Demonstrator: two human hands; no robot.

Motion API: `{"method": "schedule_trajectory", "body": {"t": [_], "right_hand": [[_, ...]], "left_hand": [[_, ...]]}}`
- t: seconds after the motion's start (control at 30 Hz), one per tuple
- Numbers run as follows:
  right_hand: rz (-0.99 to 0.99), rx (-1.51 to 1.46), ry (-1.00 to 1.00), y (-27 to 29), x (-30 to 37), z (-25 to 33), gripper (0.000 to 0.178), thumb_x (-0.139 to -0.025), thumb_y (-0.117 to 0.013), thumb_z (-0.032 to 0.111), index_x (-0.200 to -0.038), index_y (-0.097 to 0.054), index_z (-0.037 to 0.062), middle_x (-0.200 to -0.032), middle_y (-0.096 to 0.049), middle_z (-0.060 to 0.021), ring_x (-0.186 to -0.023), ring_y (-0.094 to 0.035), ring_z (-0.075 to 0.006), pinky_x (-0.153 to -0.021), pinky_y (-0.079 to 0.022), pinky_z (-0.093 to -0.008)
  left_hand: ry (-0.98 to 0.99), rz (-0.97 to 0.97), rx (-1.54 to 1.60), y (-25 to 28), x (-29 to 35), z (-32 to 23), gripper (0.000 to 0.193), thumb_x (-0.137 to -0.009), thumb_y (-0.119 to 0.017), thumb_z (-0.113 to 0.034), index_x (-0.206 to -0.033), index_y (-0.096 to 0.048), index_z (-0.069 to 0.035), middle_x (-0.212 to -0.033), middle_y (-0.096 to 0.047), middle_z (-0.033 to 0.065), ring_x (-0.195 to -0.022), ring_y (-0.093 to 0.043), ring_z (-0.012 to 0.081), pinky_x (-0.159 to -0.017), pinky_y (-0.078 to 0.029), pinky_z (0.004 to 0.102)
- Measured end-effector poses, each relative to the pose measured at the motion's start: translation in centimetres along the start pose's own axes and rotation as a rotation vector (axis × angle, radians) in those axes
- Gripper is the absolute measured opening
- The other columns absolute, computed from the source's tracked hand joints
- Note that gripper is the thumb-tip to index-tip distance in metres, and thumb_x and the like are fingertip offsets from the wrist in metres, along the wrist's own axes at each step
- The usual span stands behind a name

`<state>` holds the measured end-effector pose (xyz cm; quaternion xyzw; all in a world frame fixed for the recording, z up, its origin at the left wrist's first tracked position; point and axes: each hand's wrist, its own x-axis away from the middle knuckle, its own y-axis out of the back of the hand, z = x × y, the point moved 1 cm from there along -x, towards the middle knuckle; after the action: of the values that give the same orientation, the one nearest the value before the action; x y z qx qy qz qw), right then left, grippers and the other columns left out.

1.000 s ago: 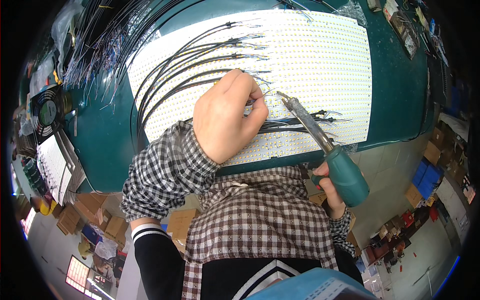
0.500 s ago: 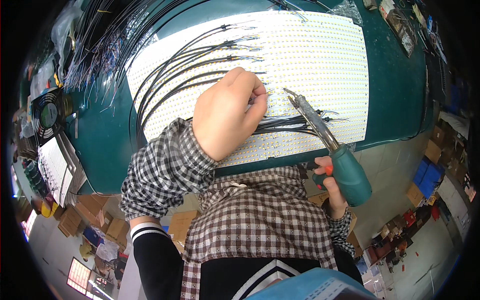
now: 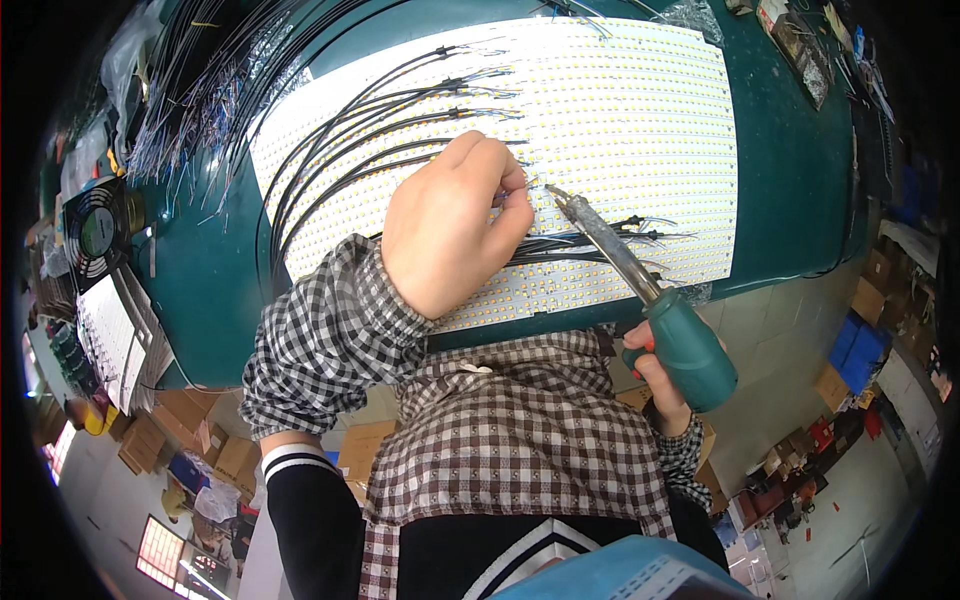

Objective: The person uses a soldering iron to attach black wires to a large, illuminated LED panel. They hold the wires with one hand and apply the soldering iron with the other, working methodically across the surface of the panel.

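My left hand [image 3: 450, 215] is closed in a pinch over the middle of a white LED board [image 3: 640, 110] dotted with rows of small yellow chips. A thin wire [image 3: 532, 184] pokes out at its fingertips; the rest of it is hidden by the fingers. My right hand [image 3: 660, 380] grips a soldering iron [image 3: 690, 350] by its green handle. The iron's tip points up and left, close to the left fingertips. Whether the tip touches the board or wire, I cannot tell. Black cables [image 3: 380, 105] with stripped thin ends lie across the board's left half, and another bunch [image 3: 570, 247] runs below my left hand.
The board rests on a dark green table [image 3: 790, 190]. More loose cables [image 3: 205, 120] are heaped at the far left, above a small black fan [image 3: 97, 228] and a stack of white sheets [image 3: 115, 335]. A worn block-like box [image 3: 795, 50] stands at the far right.
The soldering iron has moved left with my right hand, its tip now nearer the left fingertips. My left hand has barely shifted and stays pinched.
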<state>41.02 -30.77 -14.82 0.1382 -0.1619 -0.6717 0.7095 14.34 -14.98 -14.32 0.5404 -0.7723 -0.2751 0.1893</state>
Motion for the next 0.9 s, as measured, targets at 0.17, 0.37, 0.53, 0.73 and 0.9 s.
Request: {"method": "schedule_trajectory", "body": {"t": [0.17, 0.37, 0.53, 0.73, 0.9], "right_hand": [[0.003, 0.004, -0.062, -0.1, -1.0, 1.6, 0.065, -0.080, -0.092, 0.031, -0.126, -0.066, -0.0076, -0.086, -0.076, -0.0056, -0.077, -0.073, -0.0164, -0.075, -0.058, -0.0312], [0.012, 0.026, -0.055, -0.1, -1.2, 1.9, 0.065, -0.080, -0.092, 0.031, -0.126, -0.066, -0.0076, -0.083, -0.076, -0.0056, -0.076, -0.073, -0.0166, -0.074, -0.058, -0.0314], [0.003, 0.013, -0.065, -0.2, -1.3, 2.0, 0.065, -0.080, -0.092, 0.030, -0.125, -0.066, -0.0079, -0.083, -0.076, -0.0060, -0.076, -0.073, -0.0172, -0.073, -0.058, -0.0315], [-0.018, -0.021, -0.122, -0.5, -1.0, 2.0, 0.064, -0.080, -0.092, 0.030, -0.125, -0.067, -0.0080, -0.084, -0.076, -0.0067, -0.078, -0.073, -0.0175, -0.075, -0.058, -0.0321], [-0.009, 0.006, -0.075, -0.1, -0.8, 1.6, 0.062, -0.081, -0.090, 0.031, -0.124, -0.067, -0.0079, -0.086, -0.077, -0.0063, -0.081, -0.073, -0.0186, -0.079, -0.058, -0.0335]], "left_hand": [[-0.008, -0.005, 0.027, 0.0, 0.0, 0.1, 0.009, -0.084, -0.072, -0.001, -0.088, -0.063, -0.002, -0.084, -0.063, 0.0085, -0.064, -0.061, 0.0186, -0.059, -0.051, 0.0310], [-0.011, -0.007, 0.015, 0.0, 0.0, 0.1, 0.010, -0.083, -0.072, -0.001, -0.088, -0.063, -0.001, -0.083, -0.062, 0.0083, -0.064, -0.061, 0.0182, -0.059, -0.051, 0.0303], [-0.007, -0.003, 0.010, 0.0, 0.0, 0.1, 0.010, -0.083, -0.072, 0.000, -0.088, -0.063, -0.001, -0.083, -0.062, 0.0084, -0.064, -0.061, 0.0183, -0.059, -0.051, 0.0304], [-0.013, -0.007, 0.019, 0.0, -0.1, 0.1, 0.010, -0.083, -0.072, -0.001, -0.088, -0.063, -0.001, -0.083, -0.062, 0.0085, -0.064, -0.061, 0.0189, -0.059, -0.051, 0.0310], [-0.002, -0.007, 0.008, 0.0, 0.0, 0.1, 0.010, -0.084, -0.072, -0.001, -0.087, -0.062, -0.001, -0.083, -0.063, 0.0088, -0.064, -0.062, 0.0189, -0.059, -0.051, 0.0311]]}}
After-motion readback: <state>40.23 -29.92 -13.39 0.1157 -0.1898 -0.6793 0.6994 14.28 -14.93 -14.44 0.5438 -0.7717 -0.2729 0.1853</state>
